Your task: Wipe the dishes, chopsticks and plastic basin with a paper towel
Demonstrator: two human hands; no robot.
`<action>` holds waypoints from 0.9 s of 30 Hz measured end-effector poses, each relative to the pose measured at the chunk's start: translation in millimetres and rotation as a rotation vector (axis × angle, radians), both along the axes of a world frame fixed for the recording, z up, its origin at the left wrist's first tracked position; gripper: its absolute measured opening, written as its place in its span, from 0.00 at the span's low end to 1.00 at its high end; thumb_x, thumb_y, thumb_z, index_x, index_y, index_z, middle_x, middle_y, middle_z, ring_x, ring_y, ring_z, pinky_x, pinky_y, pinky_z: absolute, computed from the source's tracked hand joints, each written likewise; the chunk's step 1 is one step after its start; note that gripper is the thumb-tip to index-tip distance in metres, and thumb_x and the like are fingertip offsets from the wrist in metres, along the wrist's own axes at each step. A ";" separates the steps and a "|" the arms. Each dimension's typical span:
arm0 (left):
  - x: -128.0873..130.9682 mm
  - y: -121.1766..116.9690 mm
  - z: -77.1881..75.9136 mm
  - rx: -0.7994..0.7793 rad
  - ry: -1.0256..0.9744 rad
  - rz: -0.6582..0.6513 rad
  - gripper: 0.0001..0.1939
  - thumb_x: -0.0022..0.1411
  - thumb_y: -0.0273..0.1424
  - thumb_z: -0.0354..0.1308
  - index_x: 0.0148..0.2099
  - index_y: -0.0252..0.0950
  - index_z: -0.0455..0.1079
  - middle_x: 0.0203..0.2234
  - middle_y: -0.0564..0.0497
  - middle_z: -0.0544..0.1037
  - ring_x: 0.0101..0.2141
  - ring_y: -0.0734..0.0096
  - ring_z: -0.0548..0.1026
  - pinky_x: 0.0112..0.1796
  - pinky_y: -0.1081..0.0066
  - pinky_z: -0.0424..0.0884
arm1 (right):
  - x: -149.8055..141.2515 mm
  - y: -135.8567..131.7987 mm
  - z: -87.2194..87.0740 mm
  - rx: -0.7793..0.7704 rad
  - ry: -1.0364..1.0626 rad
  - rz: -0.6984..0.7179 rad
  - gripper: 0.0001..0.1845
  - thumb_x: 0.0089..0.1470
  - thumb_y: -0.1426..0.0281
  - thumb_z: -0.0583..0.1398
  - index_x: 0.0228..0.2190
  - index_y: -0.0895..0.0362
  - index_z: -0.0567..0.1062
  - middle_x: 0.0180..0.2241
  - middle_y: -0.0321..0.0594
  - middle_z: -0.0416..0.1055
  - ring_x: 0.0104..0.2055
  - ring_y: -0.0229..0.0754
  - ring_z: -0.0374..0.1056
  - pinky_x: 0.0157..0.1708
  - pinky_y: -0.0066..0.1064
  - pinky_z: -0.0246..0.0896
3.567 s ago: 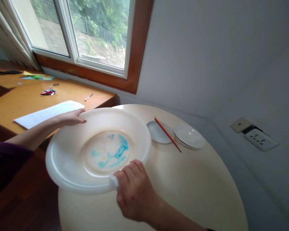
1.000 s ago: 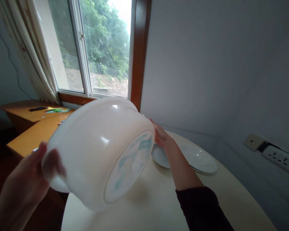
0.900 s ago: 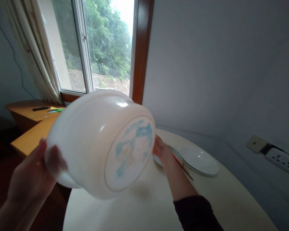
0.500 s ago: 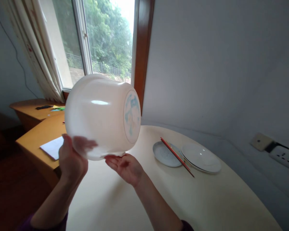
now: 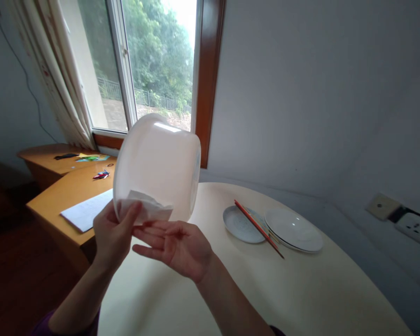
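Note:
A white, translucent plastic basin [image 5: 157,168] is tipped on its side above the table, its base facing right. My left hand [image 5: 114,233] is closed on the rim at its lower left. The left thumb presses on a white tissue [image 5: 152,210] that lies against the basin's outer wall. My right hand [image 5: 177,245] is just under the basin, palm up with fingers stretched out and apart. Its upper fingers are at the tissue's lower edge; whether they bear any of the basin's weight I cannot tell. The basin's inside is hidden.
On the round cream table [image 5: 301,289] are a grey plate [image 5: 241,224], white plates [image 5: 294,228] and red chopsticks [image 5: 255,224]. The wooden desk [image 5: 52,198] at left holds paper [image 5: 87,210] and small items. A wall with a socket [image 5: 415,228] stands at right.
The basin was first held face up, then turned onto its side with its base to the right. Both hands came together beneath it, and the tissue now shows under my left thumb.

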State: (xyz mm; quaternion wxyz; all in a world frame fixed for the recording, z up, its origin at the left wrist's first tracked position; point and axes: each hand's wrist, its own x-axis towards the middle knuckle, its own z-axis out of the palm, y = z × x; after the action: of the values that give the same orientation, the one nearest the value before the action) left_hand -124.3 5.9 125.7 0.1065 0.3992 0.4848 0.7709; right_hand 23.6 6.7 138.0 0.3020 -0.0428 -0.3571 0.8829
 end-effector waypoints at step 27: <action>-0.3 -28.3 21.2 -0.028 -0.613 -0.109 0.28 0.63 0.28 0.42 0.11 0.34 0.65 0.05 0.51 0.66 0.10 0.76 0.66 0.15 0.78 0.68 | 20.9 88.0 96.0 1.391 -0.883 -1.127 0.22 0.59 0.70 0.46 0.51 0.63 0.68 0.55 0.45 0.64 0.58 0.43 0.57 0.58 0.39 0.47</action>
State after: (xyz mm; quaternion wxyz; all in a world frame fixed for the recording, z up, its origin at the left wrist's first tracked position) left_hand -124.6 -22.4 146.9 0.2942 0.1720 0.4188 0.8417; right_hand 44.6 94.7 234.0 0.4747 -0.3440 -0.8026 0.1101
